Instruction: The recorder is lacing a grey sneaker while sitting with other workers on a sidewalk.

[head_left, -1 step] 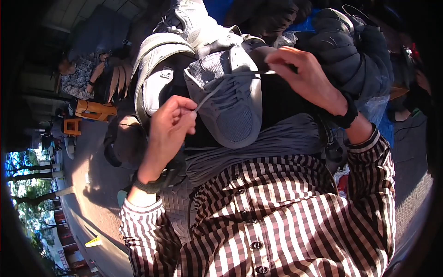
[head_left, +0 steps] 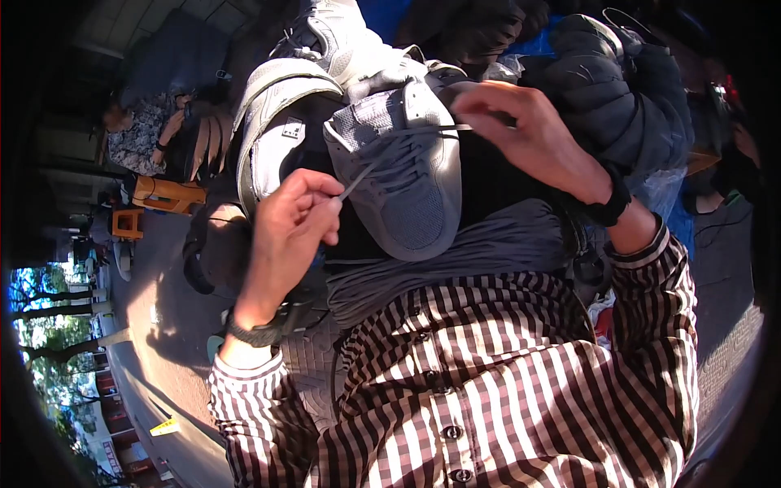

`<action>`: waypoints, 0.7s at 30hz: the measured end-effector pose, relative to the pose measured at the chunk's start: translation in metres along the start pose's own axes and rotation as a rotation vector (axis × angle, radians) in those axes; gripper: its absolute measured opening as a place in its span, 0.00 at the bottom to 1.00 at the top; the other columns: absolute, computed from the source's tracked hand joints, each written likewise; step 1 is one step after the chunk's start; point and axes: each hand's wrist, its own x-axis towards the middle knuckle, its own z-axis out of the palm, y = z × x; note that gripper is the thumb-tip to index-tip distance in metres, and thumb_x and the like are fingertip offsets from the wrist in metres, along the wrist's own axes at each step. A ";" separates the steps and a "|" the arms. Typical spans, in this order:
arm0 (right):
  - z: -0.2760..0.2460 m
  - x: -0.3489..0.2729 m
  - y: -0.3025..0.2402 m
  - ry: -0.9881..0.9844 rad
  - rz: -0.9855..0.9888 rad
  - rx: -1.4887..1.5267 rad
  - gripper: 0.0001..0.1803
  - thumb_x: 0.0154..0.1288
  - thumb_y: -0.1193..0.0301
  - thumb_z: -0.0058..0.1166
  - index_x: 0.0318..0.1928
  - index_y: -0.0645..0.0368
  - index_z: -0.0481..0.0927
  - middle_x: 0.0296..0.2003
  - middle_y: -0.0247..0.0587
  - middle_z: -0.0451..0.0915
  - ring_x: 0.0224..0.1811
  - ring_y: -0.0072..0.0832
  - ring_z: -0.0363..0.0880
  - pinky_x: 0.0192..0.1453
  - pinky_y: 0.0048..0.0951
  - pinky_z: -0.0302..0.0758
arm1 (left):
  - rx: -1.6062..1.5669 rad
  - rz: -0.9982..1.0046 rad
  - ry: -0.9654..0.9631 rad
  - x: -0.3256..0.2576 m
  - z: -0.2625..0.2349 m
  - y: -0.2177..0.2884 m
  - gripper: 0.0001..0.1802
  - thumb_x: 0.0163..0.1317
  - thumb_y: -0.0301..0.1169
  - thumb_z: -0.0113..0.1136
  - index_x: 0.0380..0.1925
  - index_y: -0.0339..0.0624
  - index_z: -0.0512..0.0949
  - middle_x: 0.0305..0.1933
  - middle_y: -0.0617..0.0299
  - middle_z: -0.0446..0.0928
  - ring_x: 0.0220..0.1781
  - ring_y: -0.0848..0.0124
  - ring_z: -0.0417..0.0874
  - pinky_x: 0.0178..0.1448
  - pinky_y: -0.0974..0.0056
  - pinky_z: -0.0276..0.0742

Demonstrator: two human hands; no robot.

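Now the grey shoe [head_left: 411,175] lies toe toward me on my lap, just beside a white shoe [head_left: 281,130]. To lace it well, I judge I should keep both ends equally taut: my left hand [head_left: 285,232] has its fingers pinched shut on one lace end [head_left: 358,180], and my right hand [head_left: 529,134] grips the other at the eyelets.

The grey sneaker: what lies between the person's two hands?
In the head view, the grey sneaker sits between the left hand and right hand, each pulling a grey lace.
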 end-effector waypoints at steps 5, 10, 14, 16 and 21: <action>0.027 0.047 -0.063 -0.201 -0.231 0.242 0.15 0.64 0.64 0.55 0.42 0.63 0.80 0.30 0.45 0.82 0.32 0.33 0.81 0.39 0.33 0.76 | 0.128 0.049 0.124 -0.024 -0.015 0.067 0.05 0.62 0.22 0.54 0.37 0.34 0.76 0.23 0.65 0.74 0.20 0.82 0.72 0.26 0.76 0.67; 0.031 0.101 -0.143 -0.531 -0.246 0.608 0.23 0.67 0.53 0.51 0.35 0.63 0.83 0.27 0.37 0.82 0.33 0.25 0.79 0.42 0.29 0.75 | 0.148 0.311 0.315 -0.065 -0.046 0.111 0.10 0.62 0.27 0.54 0.40 0.31 0.73 0.22 0.62 0.74 0.18 0.80 0.71 0.22 0.77 0.66; 0.018 0.112 -0.161 -0.533 -0.313 0.917 0.17 0.61 0.59 0.61 0.32 0.62 0.85 0.23 0.34 0.81 0.26 0.19 0.78 0.36 0.19 0.74 | 0.091 0.528 0.351 -0.072 -0.072 0.122 0.10 0.62 0.26 0.48 0.40 0.30 0.71 0.20 0.62 0.71 0.16 0.81 0.66 0.21 0.78 0.61; 0.024 0.120 -0.169 -0.558 -0.256 0.894 0.16 0.61 0.59 0.61 0.32 0.62 0.85 0.23 0.34 0.80 0.25 0.18 0.77 0.36 0.19 0.75 | 0.107 0.583 0.545 -0.074 -0.083 0.120 0.11 0.62 0.26 0.48 0.42 0.30 0.71 0.19 0.62 0.71 0.17 0.80 0.66 0.25 0.78 0.62; 0.030 0.137 -0.193 -0.608 -0.114 0.831 0.14 0.60 0.62 0.62 0.32 0.63 0.85 0.22 0.33 0.80 0.23 0.17 0.76 0.35 0.18 0.75 | 0.304 0.527 0.620 -0.082 -0.077 0.124 0.16 0.64 0.31 0.50 0.47 0.29 0.70 0.26 0.60 0.73 0.21 0.78 0.69 0.28 0.74 0.65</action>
